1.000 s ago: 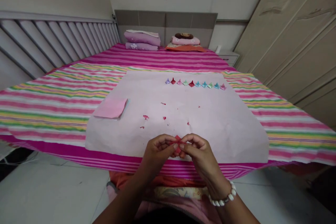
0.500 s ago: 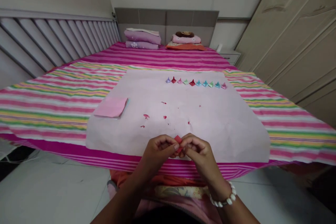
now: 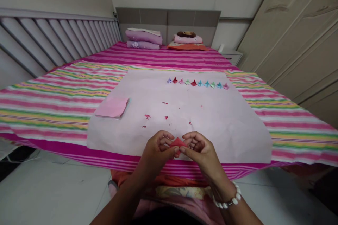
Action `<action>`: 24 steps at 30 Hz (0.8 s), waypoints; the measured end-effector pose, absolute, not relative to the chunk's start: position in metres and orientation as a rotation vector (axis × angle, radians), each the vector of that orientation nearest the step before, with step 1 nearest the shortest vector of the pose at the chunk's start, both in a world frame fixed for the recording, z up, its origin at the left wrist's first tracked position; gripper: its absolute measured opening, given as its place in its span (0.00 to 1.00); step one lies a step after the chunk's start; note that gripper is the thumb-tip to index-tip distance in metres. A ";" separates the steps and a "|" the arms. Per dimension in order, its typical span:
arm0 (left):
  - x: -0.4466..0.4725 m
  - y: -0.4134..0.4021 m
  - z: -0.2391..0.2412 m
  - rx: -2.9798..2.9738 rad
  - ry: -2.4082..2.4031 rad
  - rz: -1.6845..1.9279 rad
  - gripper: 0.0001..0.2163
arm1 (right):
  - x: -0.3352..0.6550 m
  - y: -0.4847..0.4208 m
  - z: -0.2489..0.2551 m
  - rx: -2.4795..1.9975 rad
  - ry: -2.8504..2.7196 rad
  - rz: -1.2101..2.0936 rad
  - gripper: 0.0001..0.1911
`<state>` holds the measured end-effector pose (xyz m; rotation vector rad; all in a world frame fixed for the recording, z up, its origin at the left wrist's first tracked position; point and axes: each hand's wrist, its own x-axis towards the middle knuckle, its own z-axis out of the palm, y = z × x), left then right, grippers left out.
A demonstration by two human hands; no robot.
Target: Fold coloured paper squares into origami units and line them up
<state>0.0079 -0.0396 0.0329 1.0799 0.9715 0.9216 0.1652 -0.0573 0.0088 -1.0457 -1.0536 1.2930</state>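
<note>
My left hand point(image 3: 157, 147) and my right hand point(image 3: 198, 148) meet over the near edge of a pale pink sheet point(image 3: 229, 126) spread on the bed. Both pinch a small folded red paper piece point(image 3: 178, 142) between their fingertips; it shows as a flat triangle. A white bead bracelet point(image 3: 228, 200) circles my right wrist. Small red paper scraps point(image 3: 147, 116) lie on the sheet just beyond my hands. Farther back a row of several small folded paper shapes point(image 3: 196, 83) in mixed colours lines up.
A stack of pink square papers point(image 3: 112, 107) rests at the sheet's left edge. The striped bedspread point(image 3: 52, 98) covers the bed. Folded bedding point(image 3: 143, 38) lies at the headboard, a slatted rail stands left, a wardrobe point(image 3: 298, 42) right.
My fingers have shifted on the red paper, which now spreads wider into a triangle between both hands. The hands have dropped slightly toward me.
</note>
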 end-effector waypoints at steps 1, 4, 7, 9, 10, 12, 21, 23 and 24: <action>0.008 -0.039 0.031 1.083 0.964 0.924 0.14 | 0.165 -0.057 0.009 -1.052 -1.050 1.287 0.16; 0.009 -0.038 0.026 1.082 0.960 0.944 0.17 | 0.164 -0.055 0.009 -1.046 -1.019 1.271 0.16; 0.008 -0.036 0.022 1.064 0.977 0.936 0.21 | 0.165 -0.053 0.006 -1.028 -0.970 1.249 0.18; 0.007 -0.034 0.021 1.075 0.977 0.922 0.22 | 0.166 -0.053 0.003 -1.023 -0.950 1.253 0.20; 0.006 -0.033 0.020 1.084 0.978 0.919 0.23 | 0.167 -0.052 0.002 -1.021 -0.942 1.262 0.20; 0.007 -0.032 0.020 1.093 0.989 0.932 0.23 | 0.167 -0.051 0.000 -1.016 -0.921 1.274 0.21; 0.024 -0.031 0.008 0.625 0.876 1.017 0.19 | 0.163 -0.049 0.003 -0.929 -0.835 1.254 0.19; 0.021 -0.032 0.008 0.513 0.779 0.938 0.18 | 0.165 -0.050 0.006 -0.883 -0.853 1.332 0.17; 0.018 -0.033 0.009 0.476 0.729 0.877 0.17 | 0.167 -0.051 0.007 -0.864 -0.860 1.372 0.17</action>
